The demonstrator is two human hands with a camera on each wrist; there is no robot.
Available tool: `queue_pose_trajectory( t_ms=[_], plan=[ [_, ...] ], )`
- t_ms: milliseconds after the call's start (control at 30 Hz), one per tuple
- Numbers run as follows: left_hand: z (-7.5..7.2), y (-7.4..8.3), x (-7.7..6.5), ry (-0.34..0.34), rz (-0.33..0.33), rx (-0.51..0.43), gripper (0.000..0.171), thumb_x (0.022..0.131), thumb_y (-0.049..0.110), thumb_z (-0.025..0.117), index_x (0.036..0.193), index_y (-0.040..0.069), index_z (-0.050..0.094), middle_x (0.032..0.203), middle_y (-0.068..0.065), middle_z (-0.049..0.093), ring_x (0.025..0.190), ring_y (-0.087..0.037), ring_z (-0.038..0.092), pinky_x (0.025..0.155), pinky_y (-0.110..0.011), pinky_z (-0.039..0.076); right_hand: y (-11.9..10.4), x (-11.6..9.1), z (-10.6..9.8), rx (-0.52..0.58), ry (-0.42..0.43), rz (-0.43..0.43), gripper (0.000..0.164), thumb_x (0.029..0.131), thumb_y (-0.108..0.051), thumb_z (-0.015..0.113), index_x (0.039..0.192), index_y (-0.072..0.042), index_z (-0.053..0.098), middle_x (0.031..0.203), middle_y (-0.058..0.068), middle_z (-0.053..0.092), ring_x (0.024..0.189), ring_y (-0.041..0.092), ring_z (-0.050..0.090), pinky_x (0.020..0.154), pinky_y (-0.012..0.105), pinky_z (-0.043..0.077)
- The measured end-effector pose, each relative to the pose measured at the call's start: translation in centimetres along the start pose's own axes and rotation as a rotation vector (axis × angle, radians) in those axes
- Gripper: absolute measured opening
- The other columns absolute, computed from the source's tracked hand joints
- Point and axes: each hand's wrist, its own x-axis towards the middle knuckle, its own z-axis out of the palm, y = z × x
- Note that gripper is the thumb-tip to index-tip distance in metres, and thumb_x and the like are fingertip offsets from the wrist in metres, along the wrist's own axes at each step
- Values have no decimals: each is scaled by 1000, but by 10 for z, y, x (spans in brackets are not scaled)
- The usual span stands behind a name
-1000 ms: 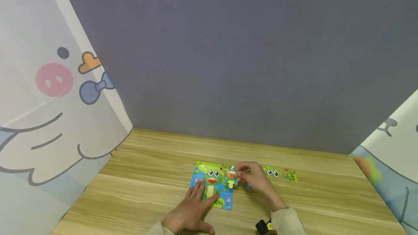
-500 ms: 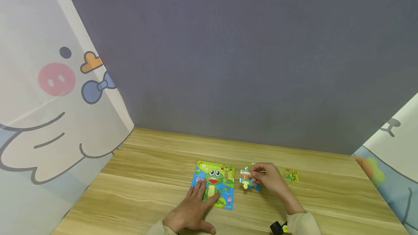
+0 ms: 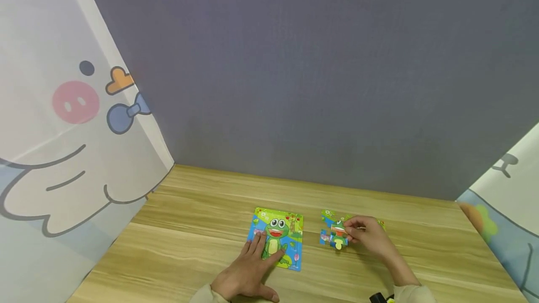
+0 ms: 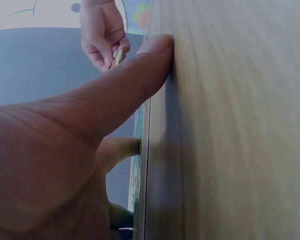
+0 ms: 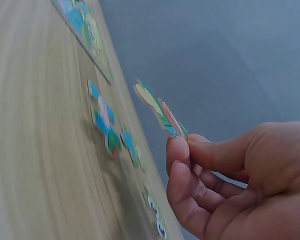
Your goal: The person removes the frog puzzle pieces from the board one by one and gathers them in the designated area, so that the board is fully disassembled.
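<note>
A frog picture board (image 3: 290, 228) in green and blue lies flat on the wooden table. My left hand (image 3: 247, 268) rests on its lower left part, fingers stretched out and thumb on the table. To the right, my right hand (image 3: 370, 236) pinches a jigsaw piece (image 3: 338, 240) between thumb and fingertips. This piece shows a red mouth and a yellow belly. In the right wrist view the pinched jigsaw piece (image 5: 152, 106) is held up off the table, seen nearly edge-on. Behind and below it lie loose puzzle pieces (image 5: 105, 120), one printed with eyes (image 5: 155, 212).
A green puzzle piece (image 3: 328, 212) lies beyond the held one, others partly hidden by the right hand. A grey wall (image 3: 269, 83) rises behind the table (image 3: 202, 209). Cartoon-printed panels (image 3: 76, 153) stand at the sides. A black object (image 3: 377, 298) shows beside the right sleeve.
My right hand has carried the pinched jigsaw piece rightward, from over the board's right edge to above the loose pieces. My left hand stays on the board.
</note>
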Motion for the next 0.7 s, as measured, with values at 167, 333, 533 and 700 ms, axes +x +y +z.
queue_pose_trajectory(
  t_ms=[167, 333, 533, 700],
  plan=[
    [0, 0, 0, -2, 2, -4, 99, 71, 63, 79, 155, 35, 35, 164, -31, 17, 153, -48, 20, 118, -64, 29, 12, -9, -12, -16, 1, 11, 19, 95, 5, 58, 110, 17, 61, 98, 20, 65, 72, 5, 66, 65, 24, 59],
    [0, 0, 1, -3, 1, 0, 99, 71, 63, 78, 155, 35, 34, 164, -30, 17, 153, -48, 20, 119, -64, 28, 19, -16, -22, -58, 21, 40, 21, 95, 3, 59, 111, 18, 62, 95, 17, 68, 72, 3, 65, 64, 23, 58],
    [0, 0, 0, -2, 3, 15, 99, 71, 64, 78, 156, 35, 34, 164, -30, 17, 153, -48, 20, 118, -63, 29, 25, -21, -29, -68, 1, 54, 23, 96, 2, 58, 113, 19, 61, 94, 17, 69, 71, 3, 64, 64, 22, 58],
    [0, 0, 0, -2, 2, 17, 100, 71, 64, 78, 156, 35, 34, 164, -30, 18, 153, -48, 20, 119, -63, 29, 33, -22, -30, -74, -15, 43, 20, 95, 6, 58, 109, 20, 61, 91, 16, 68, 69, 2, 62, 61, 20, 56]
  ],
)
